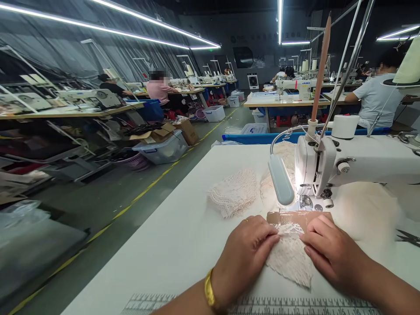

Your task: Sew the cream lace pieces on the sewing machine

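below the machine, both hands [251, 258] pinch lace [290, 258].

Gray floor [157, 201], yellow line [138, 199], bright ceiling lights [157, 22]

This was a sewing workshop: a white sewing machine [367, 159] stood on the bench [157, 245], more machines [95, 97] stood in rows behind, and several people [159, 89] sat at them under long tube lights [108, 28].
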`<state>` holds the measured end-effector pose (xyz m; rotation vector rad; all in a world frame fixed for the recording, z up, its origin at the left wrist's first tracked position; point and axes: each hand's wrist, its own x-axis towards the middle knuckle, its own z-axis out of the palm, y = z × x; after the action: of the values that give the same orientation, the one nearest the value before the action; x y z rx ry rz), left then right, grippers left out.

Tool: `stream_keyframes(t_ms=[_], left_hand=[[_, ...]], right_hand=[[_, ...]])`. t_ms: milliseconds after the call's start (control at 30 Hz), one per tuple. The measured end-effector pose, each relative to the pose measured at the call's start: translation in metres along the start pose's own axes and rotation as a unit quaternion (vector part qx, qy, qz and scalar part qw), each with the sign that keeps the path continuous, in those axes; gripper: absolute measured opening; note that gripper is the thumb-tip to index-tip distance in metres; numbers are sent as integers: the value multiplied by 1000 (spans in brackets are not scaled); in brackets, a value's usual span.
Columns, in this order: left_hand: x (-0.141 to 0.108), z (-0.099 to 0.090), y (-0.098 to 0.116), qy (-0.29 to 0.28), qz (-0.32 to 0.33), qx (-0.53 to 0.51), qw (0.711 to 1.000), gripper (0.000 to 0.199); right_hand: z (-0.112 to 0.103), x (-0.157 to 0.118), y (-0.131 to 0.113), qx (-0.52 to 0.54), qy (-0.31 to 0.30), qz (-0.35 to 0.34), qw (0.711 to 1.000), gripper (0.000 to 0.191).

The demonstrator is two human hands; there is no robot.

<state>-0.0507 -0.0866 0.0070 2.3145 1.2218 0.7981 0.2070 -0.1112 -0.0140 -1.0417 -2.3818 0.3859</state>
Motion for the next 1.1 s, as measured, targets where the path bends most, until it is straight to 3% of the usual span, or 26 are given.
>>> stream_keyframes(t_ms=[133, 233, 300, 367, 433, 500, 733, 900, 1100], left_hand=[[14, -22, 19, -29, -12, -123, 992, 19], [22, -39, 40, -160, 13, -185, 970, 15], [28, -44, 50, -263, 32, -207, 942, 12], [36, -41, 53, -298, 45, -198, 933, 13], [46, -34, 50, -276, 42, -174, 944, 16], [55, -24, 42, -248, 27, -155, 956, 20], [64, -13, 27, -216, -27, -159, 963, 31], [65, -6, 26, -231, -94, -187, 950, 38], [65, -4, 20, -212, -106, -204, 950, 34]], right_hand=[[3, 0, 0, 4, -6, 0, 1000, 19], [-2, 2, 0, 53, 6, 18, 998, 20], [-10, 3, 0, 142, 22, 51, 988, 23], [-20, 3, 1, 274, 2, 93, 957, 34], [-27, 4, 1, 394, -42, 120, 910, 52], [-27, 4, 1, 448, -64, 138, 881, 60], [-13, 10, 1, 337, 17, 223, 914, 21], [-14, 12, 0, 322, 36, 229, 918, 12], [-14, 12, -1, 312, 44, 244, 917, 15]])
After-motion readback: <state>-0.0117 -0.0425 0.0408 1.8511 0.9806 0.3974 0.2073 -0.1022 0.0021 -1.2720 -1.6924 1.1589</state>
